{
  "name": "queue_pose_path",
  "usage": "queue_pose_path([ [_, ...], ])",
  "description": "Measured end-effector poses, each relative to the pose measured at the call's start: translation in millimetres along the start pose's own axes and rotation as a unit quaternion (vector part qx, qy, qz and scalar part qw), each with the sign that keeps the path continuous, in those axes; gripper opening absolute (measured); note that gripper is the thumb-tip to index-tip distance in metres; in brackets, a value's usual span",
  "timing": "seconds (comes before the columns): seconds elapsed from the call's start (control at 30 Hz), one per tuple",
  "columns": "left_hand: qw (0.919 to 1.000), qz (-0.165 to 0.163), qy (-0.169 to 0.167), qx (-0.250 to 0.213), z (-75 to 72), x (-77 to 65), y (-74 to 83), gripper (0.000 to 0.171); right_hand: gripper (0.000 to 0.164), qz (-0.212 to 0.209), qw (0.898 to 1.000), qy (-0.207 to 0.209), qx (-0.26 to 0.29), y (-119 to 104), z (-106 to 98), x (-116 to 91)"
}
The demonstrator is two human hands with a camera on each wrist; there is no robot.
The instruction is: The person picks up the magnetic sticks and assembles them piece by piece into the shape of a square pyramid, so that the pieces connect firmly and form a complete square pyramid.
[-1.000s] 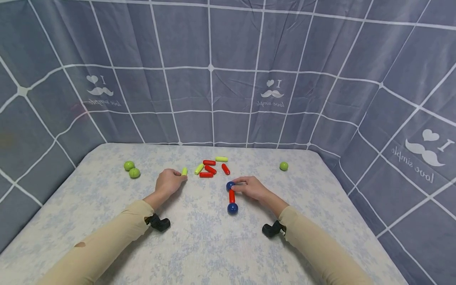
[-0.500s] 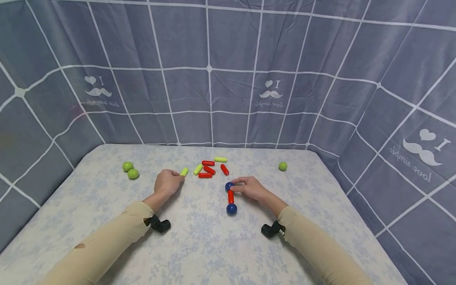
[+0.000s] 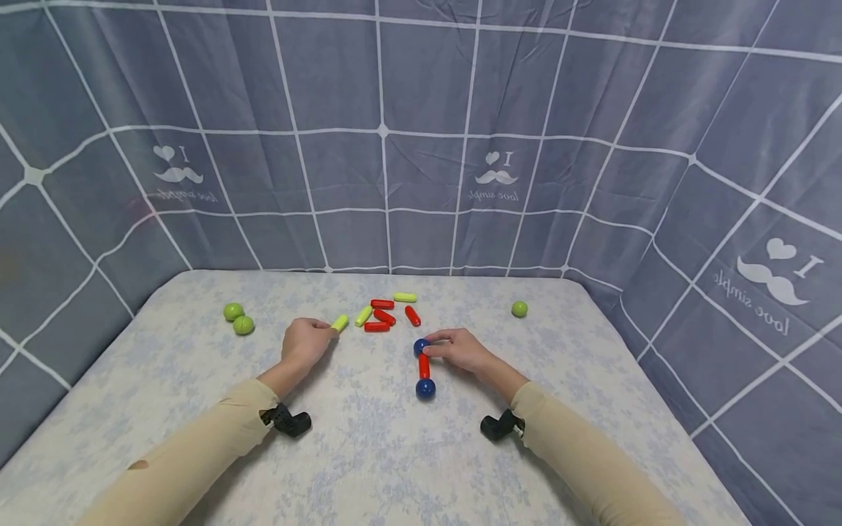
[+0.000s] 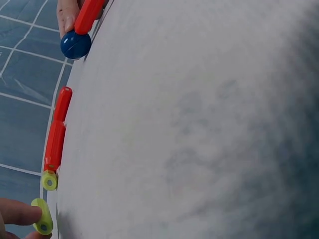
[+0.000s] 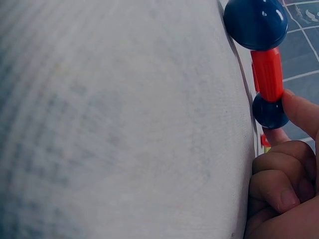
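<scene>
In the head view my left hand point(image 3: 308, 342) pinches a yellow-green rod point(image 3: 339, 323) by its near end, between thumb and finger. The left wrist view shows a round grey spot on the end of this yellow-green rod point(image 4: 43, 219). My right hand point(image 3: 463, 351) grips the far blue ball point(image 3: 421, 346) of a dumbbell-shaped piece. A red rod point(image 3: 424, 367) joins that ball to a nearer blue ball point(image 3: 425, 389). Up close in the right wrist view, the thumb lies where the red rod point(image 5: 268, 74) meets the far blue ball point(image 5: 269, 113).
Between and beyond the hands lie several red rods point(image 3: 382, 315) and two loose yellow-green rods point(image 3: 364, 315). Two green balls point(image 3: 238, 318) sit at the left, one green ball point(image 3: 520, 309) at the right. A grey tiled-pattern curtain point(image 3: 421, 175) hangs behind the cloth-covered table point(image 3: 368, 453).
The yellow-green rod in my left hand has tilted to the right, and more of it shows beyond the fingers. My right hand keeps its hold on the blue ball. The view has shifted slightly.
</scene>
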State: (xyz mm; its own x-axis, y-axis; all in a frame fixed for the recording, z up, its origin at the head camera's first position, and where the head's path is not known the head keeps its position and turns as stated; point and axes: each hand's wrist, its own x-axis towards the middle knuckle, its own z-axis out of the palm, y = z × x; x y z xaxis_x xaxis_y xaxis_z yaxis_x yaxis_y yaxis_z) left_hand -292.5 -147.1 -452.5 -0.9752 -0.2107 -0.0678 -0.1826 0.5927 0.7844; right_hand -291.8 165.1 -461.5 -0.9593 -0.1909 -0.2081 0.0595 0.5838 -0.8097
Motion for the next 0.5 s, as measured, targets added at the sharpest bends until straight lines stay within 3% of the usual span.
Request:
queue_pose_path([
  [0.3, 0.9996, 0.003, -0.025, -0.014, -0.5, -6.9, 2.0, 0.03, 0.04, 0.001, 1.0, 0.004, -0.011, -0.8, 0.2, 0.7],
  [0.5, 0.9973, 0.019, -0.061, -0.037, 2.9, -15.2, 10.0, 0.028, 0.04, 0.006, 0.999, 0.011, -0.03, -1.4, -0.9, 0.5],
])
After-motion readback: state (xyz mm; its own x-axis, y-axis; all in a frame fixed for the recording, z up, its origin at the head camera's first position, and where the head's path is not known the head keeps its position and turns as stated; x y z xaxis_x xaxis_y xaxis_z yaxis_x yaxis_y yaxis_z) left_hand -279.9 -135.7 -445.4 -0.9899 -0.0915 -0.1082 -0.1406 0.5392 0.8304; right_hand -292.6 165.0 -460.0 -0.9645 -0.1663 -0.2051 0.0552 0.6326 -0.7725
